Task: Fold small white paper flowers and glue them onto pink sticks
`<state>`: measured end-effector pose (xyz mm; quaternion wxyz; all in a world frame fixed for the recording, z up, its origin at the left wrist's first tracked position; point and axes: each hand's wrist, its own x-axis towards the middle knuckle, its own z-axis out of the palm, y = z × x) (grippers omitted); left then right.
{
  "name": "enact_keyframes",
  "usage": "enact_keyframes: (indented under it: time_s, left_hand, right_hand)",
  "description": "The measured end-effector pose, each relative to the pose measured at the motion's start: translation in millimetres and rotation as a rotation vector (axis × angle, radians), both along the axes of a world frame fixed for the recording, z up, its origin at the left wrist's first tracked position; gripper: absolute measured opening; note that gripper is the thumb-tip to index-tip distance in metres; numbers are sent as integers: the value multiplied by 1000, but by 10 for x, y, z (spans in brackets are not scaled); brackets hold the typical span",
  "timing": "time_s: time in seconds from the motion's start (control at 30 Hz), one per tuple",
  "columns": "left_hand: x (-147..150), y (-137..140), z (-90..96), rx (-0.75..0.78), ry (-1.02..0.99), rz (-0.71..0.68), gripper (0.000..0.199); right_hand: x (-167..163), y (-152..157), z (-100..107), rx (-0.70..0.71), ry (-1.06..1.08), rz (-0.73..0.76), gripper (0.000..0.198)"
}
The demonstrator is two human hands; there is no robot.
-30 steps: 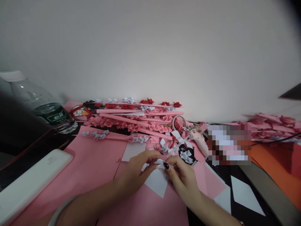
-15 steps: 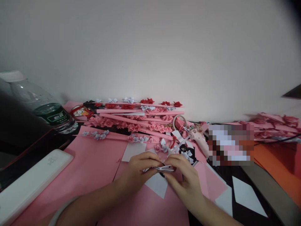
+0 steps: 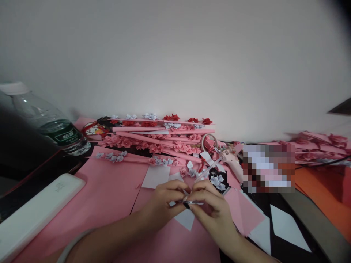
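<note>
Between my two hands is a small folded piece of white paper (image 3: 196,202), seen nearly edge-on. My left hand (image 3: 161,201) pinches its left end. The thumb and fingers of my right hand (image 3: 214,208) close on its right side. Below the hands a white paper square (image 3: 185,219) lies on a large pink sheet (image 3: 175,244). Just beyond the fingertips are small white paper flowers (image 3: 192,168) and a pale pink glue gun (image 3: 231,162), its nozzle pointing towards my hands.
Pink paper stems with red, pink and white paper flowers (image 3: 153,148) are piled along the wall. A roll of tape (image 3: 204,142) lies by them. At left are a water bottle (image 3: 65,135) and a long white case (image 3: 41,215); at right, white paper (image 3: 289,226) and orange sheets (image 3: 320,193).
The folded white paper has been pressed flatter, its open loop now a thin edge. Both hands have shifted slightly, fingers closer together and a little lower.
</note>
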<state>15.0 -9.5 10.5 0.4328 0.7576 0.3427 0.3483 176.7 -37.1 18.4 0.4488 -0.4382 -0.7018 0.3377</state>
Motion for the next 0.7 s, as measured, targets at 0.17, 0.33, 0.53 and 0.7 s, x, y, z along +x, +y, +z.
enact_keyframes:
  time_s: [0.17, 0.33, 0.53, 0.7]
  left_hand:
    - [1, 1, 2, 5, -23, -18, 18]
    - [6, -6, 24, 17, -40, -31, 17]
    - [13, -16, 72, 10, -6, -49, 19]
    - [12, -14, 67, 9, 6, -64, 19]
  right_hand:
    - [11, -7, 0, -26, 29, 32, 12]
    - [16, -14, -8, -47, 59, 53, 12]
    - [18, -31, -25, -61, 66, 78, 11]
    - [15, -27, 19, -69, 59, 99, 13]
